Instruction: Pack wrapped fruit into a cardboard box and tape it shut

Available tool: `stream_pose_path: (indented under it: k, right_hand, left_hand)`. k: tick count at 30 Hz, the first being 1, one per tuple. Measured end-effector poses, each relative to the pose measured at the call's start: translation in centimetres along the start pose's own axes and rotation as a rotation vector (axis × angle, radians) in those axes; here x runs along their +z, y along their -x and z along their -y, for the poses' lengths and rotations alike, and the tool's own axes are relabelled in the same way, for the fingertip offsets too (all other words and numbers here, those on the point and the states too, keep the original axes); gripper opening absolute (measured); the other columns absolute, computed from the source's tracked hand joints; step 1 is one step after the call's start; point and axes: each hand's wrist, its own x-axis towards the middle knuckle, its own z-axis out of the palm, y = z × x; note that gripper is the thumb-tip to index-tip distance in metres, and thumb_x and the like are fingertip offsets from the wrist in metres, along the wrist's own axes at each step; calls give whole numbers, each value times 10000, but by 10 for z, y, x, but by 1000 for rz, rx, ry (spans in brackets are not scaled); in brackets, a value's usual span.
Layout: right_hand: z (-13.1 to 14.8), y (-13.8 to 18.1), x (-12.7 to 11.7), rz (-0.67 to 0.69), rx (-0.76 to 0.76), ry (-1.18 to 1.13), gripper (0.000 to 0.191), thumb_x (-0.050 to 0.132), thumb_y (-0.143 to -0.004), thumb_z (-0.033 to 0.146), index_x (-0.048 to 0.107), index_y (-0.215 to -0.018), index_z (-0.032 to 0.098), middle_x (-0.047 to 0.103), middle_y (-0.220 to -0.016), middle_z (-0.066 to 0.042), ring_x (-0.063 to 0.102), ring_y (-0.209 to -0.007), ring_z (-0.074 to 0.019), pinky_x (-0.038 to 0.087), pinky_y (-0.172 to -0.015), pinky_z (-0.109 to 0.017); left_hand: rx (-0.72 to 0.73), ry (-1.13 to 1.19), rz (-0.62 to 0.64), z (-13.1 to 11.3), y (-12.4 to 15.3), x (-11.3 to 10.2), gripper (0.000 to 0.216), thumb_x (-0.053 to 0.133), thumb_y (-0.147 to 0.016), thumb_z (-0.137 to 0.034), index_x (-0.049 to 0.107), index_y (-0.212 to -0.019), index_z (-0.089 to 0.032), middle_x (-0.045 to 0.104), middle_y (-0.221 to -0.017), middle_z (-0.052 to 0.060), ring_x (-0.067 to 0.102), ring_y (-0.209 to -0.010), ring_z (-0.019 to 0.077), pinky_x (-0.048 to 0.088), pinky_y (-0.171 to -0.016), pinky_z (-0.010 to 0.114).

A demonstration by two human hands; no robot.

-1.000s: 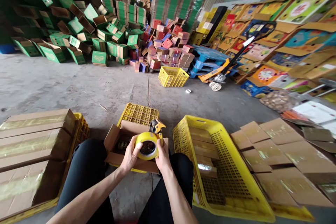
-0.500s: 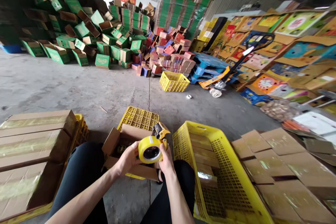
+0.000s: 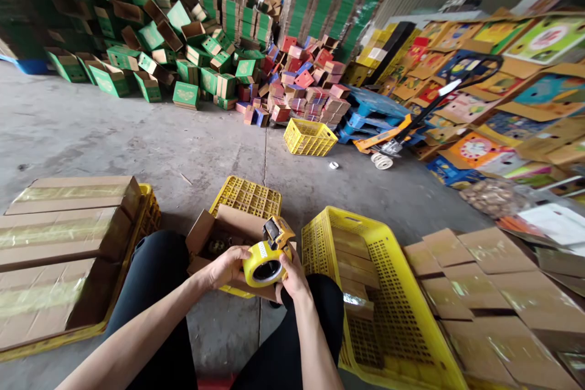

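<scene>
Between my two hands is a roll of yellow packing tape (image 3: 256, 267), fitted on a tape dispenser (image 3: 277, 233) with a black and orange head. My left hand (image 3: 231, 266) grips the roll's left edge with thumb and fingers. On the other side, my right hand (image 3: 292, 274) is closed around the right of the roll and the dispenser, its fingers partly hidden. Just beyond and below them, an open cardboard box (image 3: 242, 222) sits on an upturned yellow crate (image 3: 247, 196). Small roundish items (image 3: 223, 245) lie inside the box, too dim to name.
Taped cartons (image 3: 68, 231) are stacked at my left. A long yellow crate (image 3: 388, 292) with several cartons stands by my right knee, and more taped cartons (image 3: 484, 280) lie beyond it. Further off are a small yellow crate (image 3: 311, 137), a pallet jack (image 3: 388, 140) and heaped green boxes (image 3: 186, 94).
My view has tilted down and turned slightly left. Both hands still hold the tape dispenser over the open box, with barely any shift in grip.
</scene>
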Motion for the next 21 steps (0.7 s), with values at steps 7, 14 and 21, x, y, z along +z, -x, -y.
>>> stream_pose_path:
  k: [7,14,21]
  right_hand:
    - [9,4,5,71,-5,24,847,960,-636,676,694,-1346,297,781,-1264,-81,722,-1199,-336,567,-1048,-453]
    - [12,4,10,148,-24,51,733,969,-637,663,735,-1207,266,792,-1209,-88,746,-1125,-334,590,-975,-429]
    - [15,4,13,227,-58,73,677,935,-704,661,712,-1198,255,792,-1189,-96,756,-1090,-330,591,-925,-417]
  left_hand:
    - [-25,14,13,7,-2,-3,465,780,-765,-400,773,-1131,-114,795,-1050,164,755,-937,312,610,-880,459]
    - [-69,27,20,6,-1,-2,459,771,-776,-408,784,-1130,-115,808,-1035,156,764,-921,310,615,-873,457]
    - [-73,8,14,6,-2,-2,469,773,-770,-432,796,-1130,-132,818,-1030,146,770,-943,305,605,-878,425]
